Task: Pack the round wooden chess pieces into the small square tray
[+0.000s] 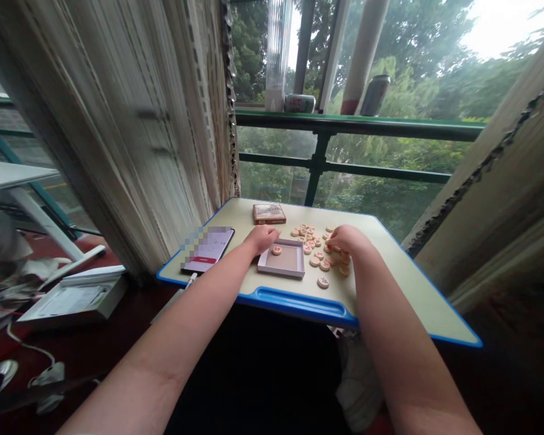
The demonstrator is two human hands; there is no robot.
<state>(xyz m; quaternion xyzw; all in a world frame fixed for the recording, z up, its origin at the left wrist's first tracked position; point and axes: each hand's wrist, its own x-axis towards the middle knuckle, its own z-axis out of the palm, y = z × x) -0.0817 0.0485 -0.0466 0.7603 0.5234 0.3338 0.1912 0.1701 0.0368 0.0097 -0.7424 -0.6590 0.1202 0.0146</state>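
Note:
A shallow open box [304,266] lies on the small table, with one round wooden Chinese chess piece [277,250] inside it. My left hand [263,238] is at the box's far left corner, its fingers curled over the rim. To the right of the box, loose Chinese chess pieces [325,264] are scattered, their characters partly readable. Among them my right hand [350,239] reaches down with fingers bent together; the fingertips pinch a piece, mostly covered by the hand. A single piece [323,282] sits apart, nearer to me.
A brown printed box lid [269,213] lies behind the open box. A phone [208,249] rests at the table's left side. The table [408,284] has a blue edge and a front groove [301,302]. Curtains [163,121] and a railing [367,124] with cans stand beyond.

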